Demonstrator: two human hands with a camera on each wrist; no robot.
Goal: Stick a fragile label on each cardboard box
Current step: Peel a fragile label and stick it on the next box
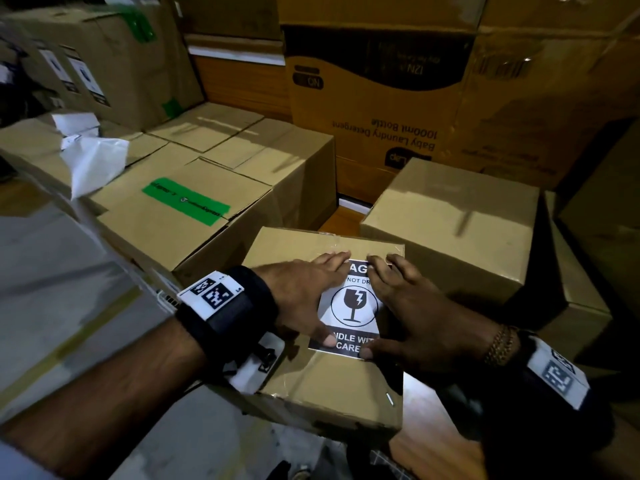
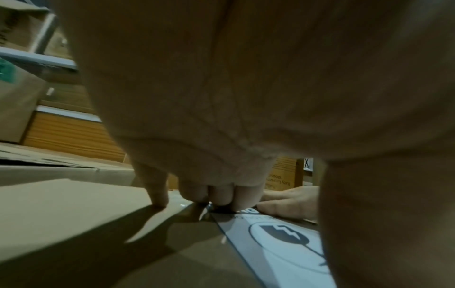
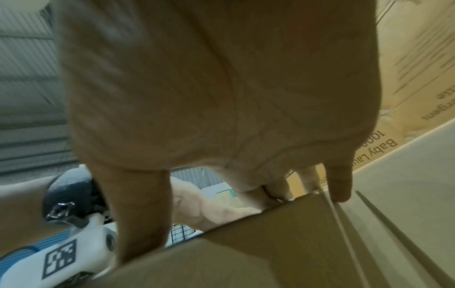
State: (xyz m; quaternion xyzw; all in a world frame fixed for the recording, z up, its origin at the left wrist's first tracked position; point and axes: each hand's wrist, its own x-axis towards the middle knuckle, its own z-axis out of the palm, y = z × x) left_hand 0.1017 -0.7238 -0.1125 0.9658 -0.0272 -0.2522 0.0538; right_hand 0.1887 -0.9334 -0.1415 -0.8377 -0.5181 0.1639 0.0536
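The black-and-white paper fragile label [image 1: 349,306], printed with a broken-glass symbol, lies flat on top of the small brown cardboard box [image 1: 311,382] in front of the person. The left hand [image 1: 304,299] and right hand [image 1: 412,313] lie spread on either side of it, fingers straight, pressing its edges down; neither pinches anything. This box looks nearly finished. The taller plain cardboard box [image 1: 450,223] just beside it and the box with the green tape strip [image 1: 183,216] show no fragile label on their visible faces, so they appear left to do.
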